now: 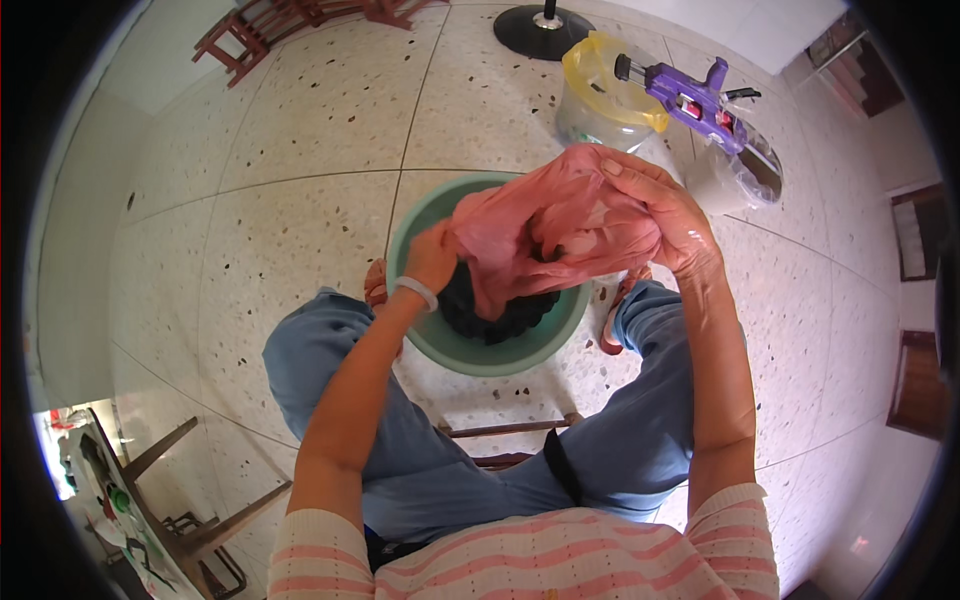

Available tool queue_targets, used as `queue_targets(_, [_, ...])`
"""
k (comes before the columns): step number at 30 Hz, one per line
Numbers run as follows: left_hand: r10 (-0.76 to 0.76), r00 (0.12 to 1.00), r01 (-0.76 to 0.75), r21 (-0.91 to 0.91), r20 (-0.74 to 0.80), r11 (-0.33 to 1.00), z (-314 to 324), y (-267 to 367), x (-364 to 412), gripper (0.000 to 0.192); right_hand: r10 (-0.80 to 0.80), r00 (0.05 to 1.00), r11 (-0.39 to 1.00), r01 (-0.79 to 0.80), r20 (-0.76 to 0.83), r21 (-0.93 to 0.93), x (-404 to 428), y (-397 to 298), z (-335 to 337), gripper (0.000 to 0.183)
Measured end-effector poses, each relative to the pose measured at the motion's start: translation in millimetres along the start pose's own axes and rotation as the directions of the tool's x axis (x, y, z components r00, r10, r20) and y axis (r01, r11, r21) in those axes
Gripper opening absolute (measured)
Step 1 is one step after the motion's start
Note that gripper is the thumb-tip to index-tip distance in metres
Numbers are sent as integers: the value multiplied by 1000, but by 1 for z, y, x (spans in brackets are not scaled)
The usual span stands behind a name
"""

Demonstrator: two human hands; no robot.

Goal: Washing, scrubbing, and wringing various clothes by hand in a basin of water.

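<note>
A thin, crumpled pink bag, probably plastic, is stretched between my hands over a green basin. My left hand, slightly blurred and wearing a pale band at the wrist, grips the bag's left edge. On the right, my right hand holds the upper right edge, thumb on top, and its skin shines as if wet. The bag's mouth gapes, with dark bits visible inside. Below it in the basin lies a dark, ruffled mass, partly hidden by the bag; I cannot tell what it is.
Beyond the basin stand a bin with a yellow liner and a purple plastic device above a white container. A black round base and wooden furniture are farther off. A table stands lower left.
</note>
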State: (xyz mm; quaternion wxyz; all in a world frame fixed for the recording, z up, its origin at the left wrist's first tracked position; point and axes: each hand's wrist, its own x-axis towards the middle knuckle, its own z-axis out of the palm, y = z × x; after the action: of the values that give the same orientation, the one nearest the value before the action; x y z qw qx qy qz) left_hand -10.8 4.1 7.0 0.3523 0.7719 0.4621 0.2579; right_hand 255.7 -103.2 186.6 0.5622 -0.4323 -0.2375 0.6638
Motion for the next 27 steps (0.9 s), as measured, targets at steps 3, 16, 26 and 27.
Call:
queue_targets(3, [-66,992,60,-60,-108,996,-39,-5,4,21,14,999,999,-13,34,-48,1,-6,-29,35])
queue_targets(16, [-166,977,213,-672,134,710,-128,110,6,37,-420,887,500,50,-192,-864,12,24,-47,28])
queue_targets(26, [-348,873,486,-671,342,559,-173,181,-4,56,-441,865,346,-81,-238,-935,8,16,-31,51])
queue_targets(27, [-320,873,487,-695,368,529,-177,189,-6,55,-417,881,394,-45,-223,-918,8,16,-29,54])
